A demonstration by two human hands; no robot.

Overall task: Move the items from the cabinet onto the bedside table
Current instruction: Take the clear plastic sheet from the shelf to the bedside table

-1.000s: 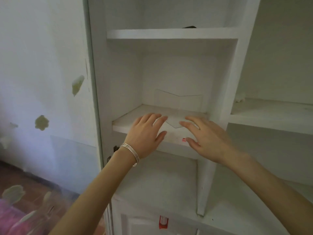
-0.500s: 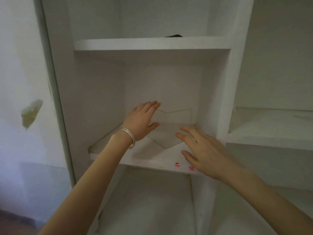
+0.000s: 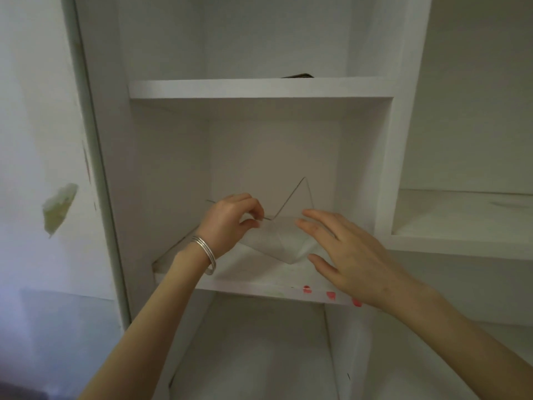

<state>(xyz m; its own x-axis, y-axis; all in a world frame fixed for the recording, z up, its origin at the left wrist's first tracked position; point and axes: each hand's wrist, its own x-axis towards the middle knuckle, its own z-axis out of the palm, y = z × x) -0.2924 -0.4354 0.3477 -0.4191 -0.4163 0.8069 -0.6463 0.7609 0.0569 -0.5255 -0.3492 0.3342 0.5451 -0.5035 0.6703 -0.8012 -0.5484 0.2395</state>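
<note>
**Step in hand:** removal of the clear sheet [image 3: 277,241] from the middle shelf [image 3: 253,287] of the cabinet [image 3: 109,168]. The sheet is thin, transparent and angular. Its lower part rests near the centre of the middle shelf, and one corner stands up in a peak toward the back wall above that shelf.

**Hands:** The left hand [image 3: 230,217] pinches the sheet's upper edge between the thumb and curled fingers. The right hand [image 3: 349,255] is released, with fingers straight and spread, over the right end of the middle shelf at the sheet's right portion. Whether it makes contact cannot be told.

**Procedure, as judged from the room:**
- Set the right hand against the sheet's right edge before lifting, so the piece is carried on two sides and does not swing from one pinch.
- Grip edges, not faces. The material looks slippery, and its outline is faint against the white panels.
- Draw it straight out over the front lip of the middle shelf, keeping the peak low.

**Surroundings and obstructions:**
- The upper shelf [image 3: 259,88], directly above the middle shelf, limits headroom, and side panels close in both ends.
- A dark flat object [image 3: 297,75] lies on that upper shelf.
- Red marks [image 3: 330,295] dot the right end of the middle shelf's front lip.
- A silver bracelet [image 3: 206,251] on the left wrist hangs just above that lip and may catch it.
- The bedside bench is not in view.
</note>
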